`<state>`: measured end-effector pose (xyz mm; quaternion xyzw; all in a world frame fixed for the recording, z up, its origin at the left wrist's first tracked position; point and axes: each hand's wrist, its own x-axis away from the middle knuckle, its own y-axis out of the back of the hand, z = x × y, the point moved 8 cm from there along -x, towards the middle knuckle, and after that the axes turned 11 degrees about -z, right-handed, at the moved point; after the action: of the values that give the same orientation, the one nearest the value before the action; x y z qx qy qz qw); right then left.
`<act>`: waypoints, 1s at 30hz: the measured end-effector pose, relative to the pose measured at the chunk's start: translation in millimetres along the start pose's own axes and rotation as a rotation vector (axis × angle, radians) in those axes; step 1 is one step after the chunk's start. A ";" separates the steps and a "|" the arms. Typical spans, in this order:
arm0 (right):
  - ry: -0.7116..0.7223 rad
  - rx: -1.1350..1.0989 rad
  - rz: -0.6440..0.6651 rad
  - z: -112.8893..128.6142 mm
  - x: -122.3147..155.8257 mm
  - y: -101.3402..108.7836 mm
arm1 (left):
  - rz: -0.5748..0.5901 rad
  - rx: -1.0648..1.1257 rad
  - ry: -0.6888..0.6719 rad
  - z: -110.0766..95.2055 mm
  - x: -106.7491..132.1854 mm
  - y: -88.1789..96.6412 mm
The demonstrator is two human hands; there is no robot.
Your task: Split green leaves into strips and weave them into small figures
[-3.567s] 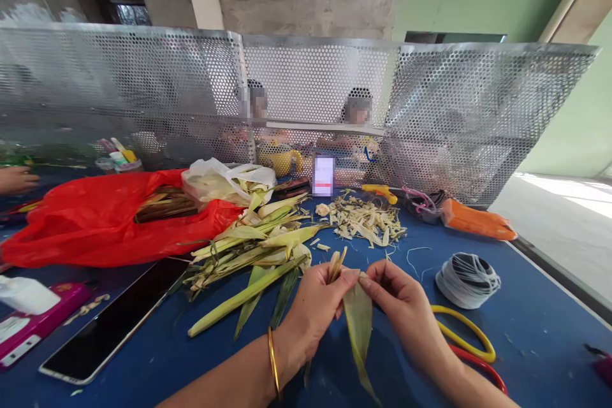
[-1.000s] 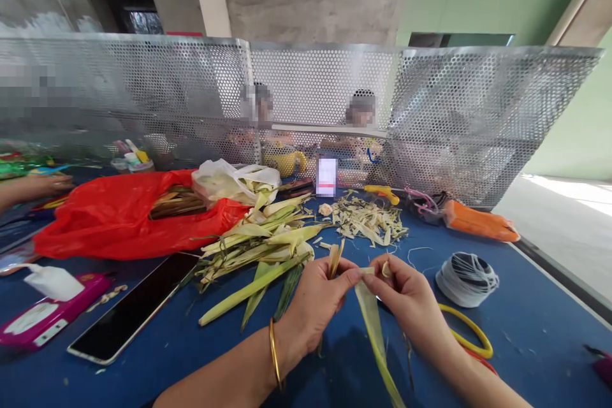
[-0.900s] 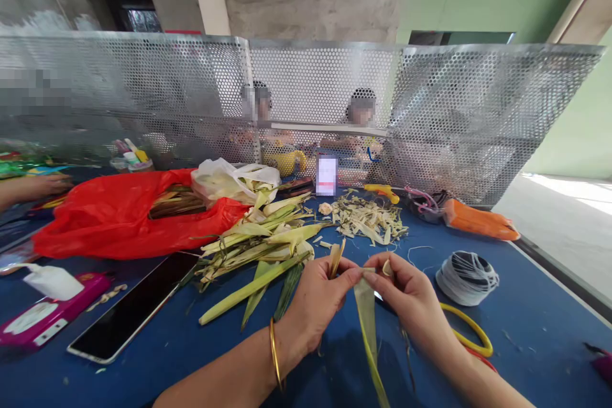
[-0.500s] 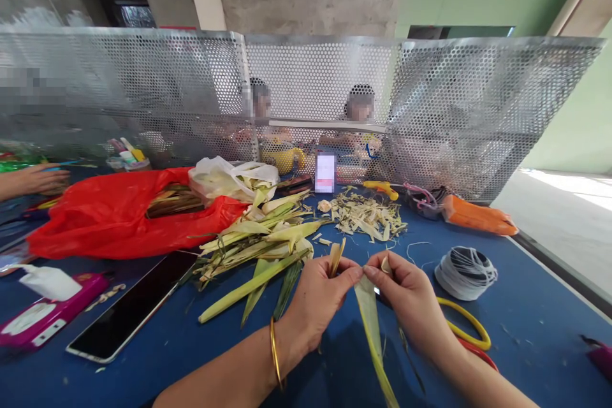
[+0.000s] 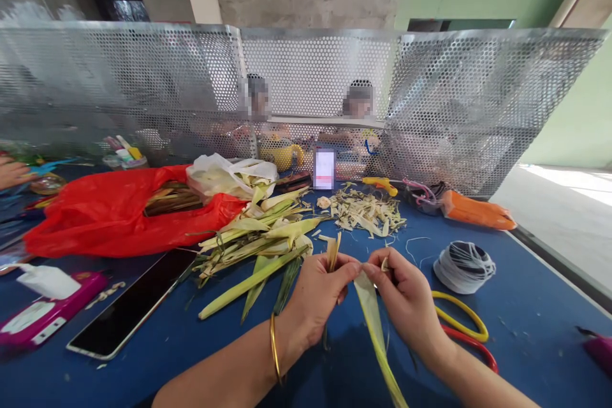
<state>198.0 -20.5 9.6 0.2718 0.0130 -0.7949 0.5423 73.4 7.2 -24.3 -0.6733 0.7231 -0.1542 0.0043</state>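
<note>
Head view: held the husk (image 5: 370, 309) up by its top end, over the table (image 5: 167, 338) and nearer than the heap (image 5: 258, 245) and the scraps (image 5: 368, 213). Pinched that end between thumb and forefinger of the left hand (image 5: 318, 296), and likewise of the right hand (image 5: 406, 296), with fingertips touching or nearly so; could not tell which. Gripped a folded tuft (image 5: 333, 255) upright in the left hand too, and showed a pale sliver (image 5: 385, 264) among the curled fingers of the right.

Called, by judgement, for a light, even pinch close to the end, to lessen the risk of splitting such thin stuff. Seemed best to work along the grain in short moves, with the tuft kept snug but uncrushed and the long tail hanging free.

Compared with the earliest frame, hung narrower and paler, and reached lower, out past the bottom edge. Could not make out the sliver back then. Saw a co-worker's hand (image 5: 13, 172) nearer the left edge than half a second earlier. Found no clear change in the heap, the scraps or the spool (image 5: 463, 268).
</note>
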 end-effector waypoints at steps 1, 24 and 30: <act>-0.060 -0.044 0.006 -3.5 -0.5 -1.0 | -0.003 -0.006 -0.008 -1.7 0.2 0.4; -0.136 -0.007 0.045 -7.2 6.4 -7.8 | -0.094 -0.152 -0.178 -13.0 -4.8 11.0; -0.102 0.022 -0.041 -7.8 6.3 0.2 | -0.006 -0.144 -0.056 1.3 -0.7 0.5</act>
<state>199.8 -23.5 0.3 0.2368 -0.0178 -0.8187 0.5229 73.3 7.7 -25.8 -0.6780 0.7299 -0.0829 -0.0245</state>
